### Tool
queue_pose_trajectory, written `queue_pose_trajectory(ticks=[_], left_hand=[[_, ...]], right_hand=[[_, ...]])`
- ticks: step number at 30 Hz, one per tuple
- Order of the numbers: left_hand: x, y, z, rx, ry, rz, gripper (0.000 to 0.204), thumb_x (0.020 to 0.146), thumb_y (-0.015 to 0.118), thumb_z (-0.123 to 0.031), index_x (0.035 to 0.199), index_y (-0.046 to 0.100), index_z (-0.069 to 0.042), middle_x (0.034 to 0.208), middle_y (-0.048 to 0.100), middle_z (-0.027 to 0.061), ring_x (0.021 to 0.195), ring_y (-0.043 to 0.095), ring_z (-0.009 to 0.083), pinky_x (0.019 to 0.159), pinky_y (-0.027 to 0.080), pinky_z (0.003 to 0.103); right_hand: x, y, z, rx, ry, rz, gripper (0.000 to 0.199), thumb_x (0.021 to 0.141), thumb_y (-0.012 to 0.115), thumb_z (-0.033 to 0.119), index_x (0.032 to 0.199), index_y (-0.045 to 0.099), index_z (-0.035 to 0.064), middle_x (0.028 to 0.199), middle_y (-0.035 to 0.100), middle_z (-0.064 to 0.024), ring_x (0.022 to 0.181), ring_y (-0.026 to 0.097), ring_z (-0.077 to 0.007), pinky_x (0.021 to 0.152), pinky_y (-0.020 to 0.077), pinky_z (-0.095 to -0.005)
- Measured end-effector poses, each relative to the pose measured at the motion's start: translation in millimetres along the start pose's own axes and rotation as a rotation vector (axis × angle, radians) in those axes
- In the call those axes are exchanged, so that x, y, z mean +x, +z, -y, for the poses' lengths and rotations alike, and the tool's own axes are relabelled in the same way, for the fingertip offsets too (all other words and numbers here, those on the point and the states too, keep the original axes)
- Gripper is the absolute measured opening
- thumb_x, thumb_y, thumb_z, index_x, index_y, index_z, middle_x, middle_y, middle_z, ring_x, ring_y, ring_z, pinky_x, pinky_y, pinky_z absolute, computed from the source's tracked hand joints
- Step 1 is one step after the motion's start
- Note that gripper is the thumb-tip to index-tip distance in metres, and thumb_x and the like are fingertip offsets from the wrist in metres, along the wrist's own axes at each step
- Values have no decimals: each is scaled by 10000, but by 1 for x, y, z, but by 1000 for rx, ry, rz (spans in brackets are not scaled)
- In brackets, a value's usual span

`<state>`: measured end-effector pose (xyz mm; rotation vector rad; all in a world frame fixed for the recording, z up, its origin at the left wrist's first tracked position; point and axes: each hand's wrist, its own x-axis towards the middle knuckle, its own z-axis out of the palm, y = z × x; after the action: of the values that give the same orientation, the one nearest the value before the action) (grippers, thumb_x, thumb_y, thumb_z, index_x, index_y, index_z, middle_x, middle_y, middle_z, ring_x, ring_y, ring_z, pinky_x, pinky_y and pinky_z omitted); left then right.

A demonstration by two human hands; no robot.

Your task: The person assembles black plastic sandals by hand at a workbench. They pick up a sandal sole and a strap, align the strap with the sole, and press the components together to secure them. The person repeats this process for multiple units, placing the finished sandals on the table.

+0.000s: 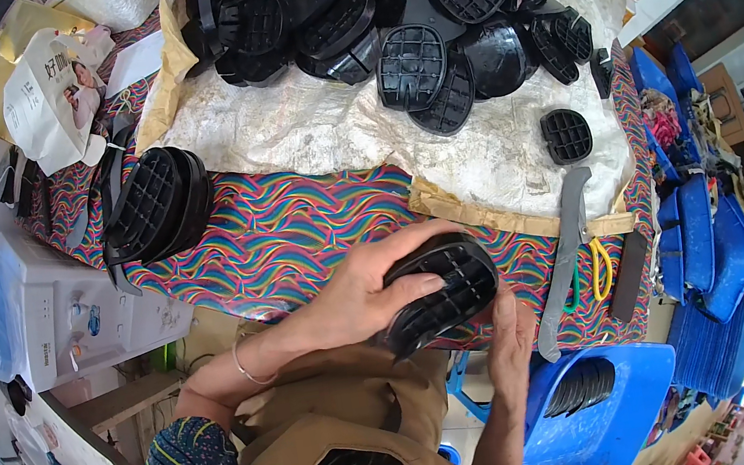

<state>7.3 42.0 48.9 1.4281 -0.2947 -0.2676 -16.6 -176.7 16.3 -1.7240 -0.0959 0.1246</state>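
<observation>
In my left hand (371, 290) is a black moulded shoe-sole piece (452, 288) with a rounded outline and a raised grid. My thumb lies across its face, and the fingers wrap its far edge. The piece is tilted above the front of the patterned table. My right hand (510, 332) is at its right end, with the fingers drawn together by the edge; anything between them is hidden. To the left stands a short stack of similar black sole pieces (154, 202). A single small one (566, 135) lies at the right on the white sheet.
A heap of black sole pieces (329, 8) covers the far part of the white sheet (299, 133). Near the table's right edge lie a long grey strip (565, 266), a yellow loop handle (601, 268) and a dark bar (629, 276). A blue bin (642, 394) stands below, holding black pieces.
</observation>
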Motion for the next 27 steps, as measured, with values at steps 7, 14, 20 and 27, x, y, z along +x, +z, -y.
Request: queue_pose_trajectory(ticks=[7,14,20,27], left_hand=[[1,-11,-2,271,-68,252,624,865,704,-125,1418,441,-3,1349,571,148,1253,546,255,1038,421,367],[0,-20,1,-121,-249,299,665,831,673,-27,1441,409,-1,1399,521,117,1291,488,197,1080,375,342],[-2,-13,-1,-135,-256,169,636,831,658,-13,1425,432,-10,1359,544,106,1261,498,160,1061,385,314],[-6,-1,-6,-54,-172,55,610,846,658,-16,1416,442,-28,1253,605,98,1146,576,156,995,440,313]], right_hand=[[44,-20,36,-29,-15,443,340,1002,529,223,1135,653,-63,930,722,-131,791,656,-173,764,516,-294],[40,-2,39,-749,-554,405,219,968,569,165,1082,650,-4,809,670,-139,643,655,-271,579,480,-339],[22,12,31,-406,-272,219,231,996,498,156,1118,633,13,895,689,-167,694,673,-320,635,504,-387],[5,23,5,-585,-297,-50,350,1037,426,226,1153,631,-32,991,701,-180,836,697,-254,739,518,-326]])
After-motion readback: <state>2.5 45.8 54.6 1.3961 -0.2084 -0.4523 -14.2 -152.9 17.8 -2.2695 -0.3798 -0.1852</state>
